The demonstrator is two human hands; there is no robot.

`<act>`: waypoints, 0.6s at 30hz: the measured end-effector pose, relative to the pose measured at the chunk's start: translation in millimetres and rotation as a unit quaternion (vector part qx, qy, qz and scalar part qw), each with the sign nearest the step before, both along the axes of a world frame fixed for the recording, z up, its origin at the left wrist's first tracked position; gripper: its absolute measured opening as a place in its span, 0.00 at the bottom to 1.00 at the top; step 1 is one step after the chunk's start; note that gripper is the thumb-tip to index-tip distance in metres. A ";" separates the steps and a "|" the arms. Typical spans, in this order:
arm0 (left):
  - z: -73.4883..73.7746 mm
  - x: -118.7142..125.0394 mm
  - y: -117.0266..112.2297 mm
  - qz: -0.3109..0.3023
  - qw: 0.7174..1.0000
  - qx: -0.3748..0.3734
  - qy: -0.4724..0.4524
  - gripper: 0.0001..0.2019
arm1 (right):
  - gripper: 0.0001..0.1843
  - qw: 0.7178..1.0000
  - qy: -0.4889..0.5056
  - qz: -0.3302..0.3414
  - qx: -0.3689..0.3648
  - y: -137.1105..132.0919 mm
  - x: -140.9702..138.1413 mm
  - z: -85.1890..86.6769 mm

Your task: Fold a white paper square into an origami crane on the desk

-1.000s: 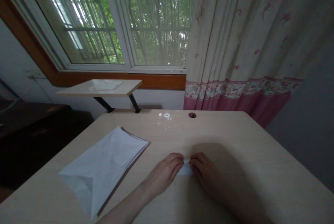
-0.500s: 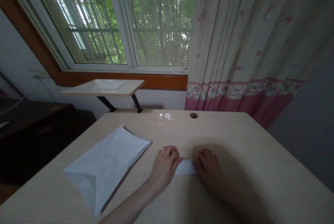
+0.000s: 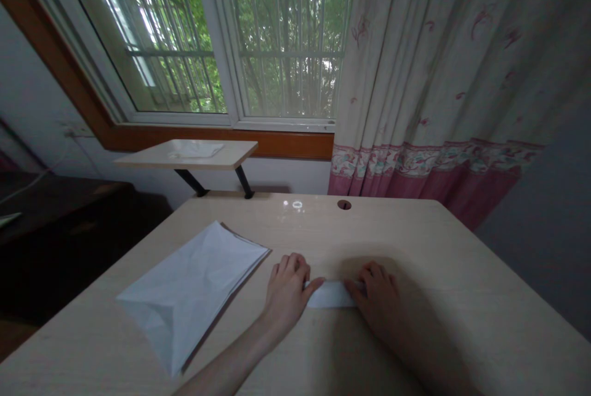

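A narrow folded strip of white paper (image 3: 331, 295) lies on the desk between my two hands. My left hand (image 3: 290, 288) grips its left end, thumb along the upper edge and fingers curled. At the other end my right hand (image 3: 377, 292) holds the strip in the same way, thumb pointing inward. Both ends are partly covered by the fingers. To the left of my left hand rests a stack of larger white paper sheets (image 3: 196, 288), creased, with one corner folded over.
The pale wooden desk (image 3: 438, 297) carries a small raised shelf (image 3: 217, 159) at its back left, with a white paper or tissue (image 3: 198, 149) on it. A round cable hole (image 3: 344, 205) is near the back edge. Behind are a barred window and a floral curtain (image 3: 397, 106).
My hands have moved a little apart along the strip, so more of its middle shows. The paper stack stays put; the view has shifted slightly.
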State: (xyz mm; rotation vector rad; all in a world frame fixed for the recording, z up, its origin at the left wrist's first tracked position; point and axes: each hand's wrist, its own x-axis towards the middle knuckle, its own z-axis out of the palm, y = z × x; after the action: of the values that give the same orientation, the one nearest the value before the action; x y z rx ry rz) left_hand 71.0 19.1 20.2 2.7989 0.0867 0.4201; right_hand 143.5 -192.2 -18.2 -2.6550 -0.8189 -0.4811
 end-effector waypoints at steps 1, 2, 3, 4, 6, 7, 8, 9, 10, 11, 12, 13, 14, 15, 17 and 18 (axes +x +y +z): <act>-0.2 -0.1 -0.3 0.003 1.000 0.005 0.000 0.14 | 0.08 1.000 -0.012 -0.002 0.003 -0.4 0.3 -0.6; -0.4 -0.1 -0.7 0.004 1.000 0.007 0.000 0.14 | 0.09 1.000 -0.025 -0.003 0.006 -0.6 0.5 -1.2; -0.4 -0.1 -1.3 0.005 1.000 0.009 0.001 0.13 | 0.09 0.999 -0.040 -0.002 0.010 -0.6 0.6 -1.7; -0.4 -0.2 -2.0 0.004 1.000 0.009 0.003 0.12 | 0.09 0.998 -0.054 0.003 0.014 -0.2 0.6 -2.0; 0.1 -0.3 -3.3 -0.005 1.000 0.006 0.008 0.09 | 0.09 0.997 -0.073 0.022 0.022 1.2 0.1 -2.3; 0.6 -0.5 -3.7 -0.013 1.000 0.004 0.010 0.08 | 0.09 0.996 -0.078 0.036 0.025 2.1 -0.4 -2.1; 1.0 -0.7 -3.9 -0.021 1.000 0.003 0.012 0.07 | 0.10 0.995 -0.081 0.052 0.027 2.9 -1.1 -1.6; 1.5 -0.8 -3.8 -0.028 1.000 0.000 0.013 0.06 | 0.11 0.994 -0.081 0.069 0.028 3.4 -2.0 -0.9; 1.8 -0.9 -3.5 -0.033 0.999 -0.003 0.014 0.06 | 0.13 0.993 -0.079 0.088 0.027 3.5 -3.0 -0.1; 2.0 -1.0 -3.1 -0.035 0.999 -0.007 0.014 0.06 | 0.17 0.991 -0.076 0.112 0.024 3.3 -4.2 0.9; 2.0 -1.1 -2.5 -0.035 0.999 -0.013 0.013 0.06 | 0.20 0.987 -0.072 0.144 0.021 2.7 -5.5 1.8; 1.8 -1.1 -1.9 -0.034 0.999 -0.019 0.013 0.07 | 0.24 0.982 -0.067 0.175 0.016 1.8 -6.8 2.8; 1.4 -1.1 -1.1 -0.033 0.999 -0.025 0.012 0.07 | 0.26 0.977 -0.062 0.203 0.012 0.9 -8.0 3.8; 0.9 -1.0 -0.2 -0.033 0.999 -0.031 0.011 0.07 | 0.29 0.973 -0.058 0.224 0.008 0.1 -9.3 4.9; 0.0 -0.5 2.1 -0.033 0.999 -0.041 0.010 0.09 | 0.31 0.968 -0.052 0.246 -0.001 -1.0 -11.4 7.9; -0.3 0.0 3.7 -0.034 0.998 -0.046 0.011 0.09 | 0.32 0.967 -0.044 0.253 -0.007 -1.2 -12.4 10.1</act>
State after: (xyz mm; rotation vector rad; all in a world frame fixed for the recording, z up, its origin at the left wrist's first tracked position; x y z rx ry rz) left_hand 71.0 22.8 19.9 2.7078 0.0162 0.3612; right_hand 131.1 -193.5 -8.0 -2.3186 -1.4718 -0.4568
